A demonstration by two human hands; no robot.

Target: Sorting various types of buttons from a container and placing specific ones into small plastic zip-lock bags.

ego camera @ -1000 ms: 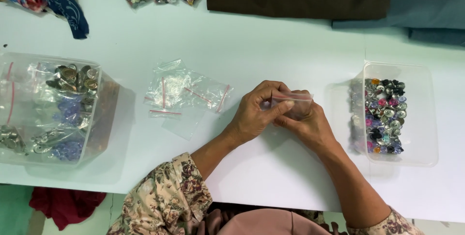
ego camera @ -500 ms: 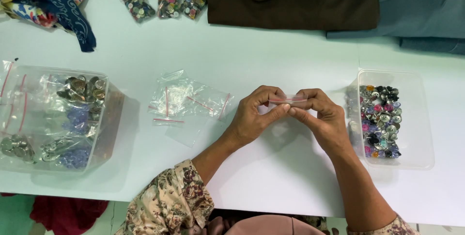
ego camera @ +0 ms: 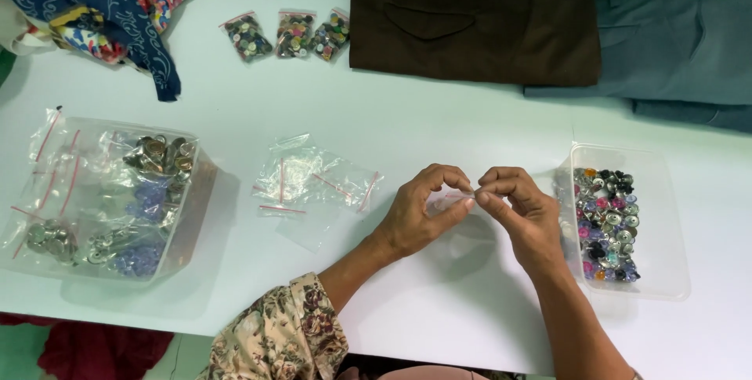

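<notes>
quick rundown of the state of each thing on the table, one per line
left hand: pinching the small clear bag
right hand: pinching the same bag
small clear bag: held off the table
clear tub: open, mixed buttons inside
pile of empty bags: loose, flat
three filled bags: lying in a row
large clear box: open, holding bagged buttons
brown trousers: folded

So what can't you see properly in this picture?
- Head view: the small clear plastic bag pinched between the left hand and right hand; the fingers cover most of it, so any contents cannot be told.
- The colourful buttons in the clear rectangular plastic tub: too small to tell their shapes apart.
- The grey-blue folded trousers: cut off by the right edge.
</notes>
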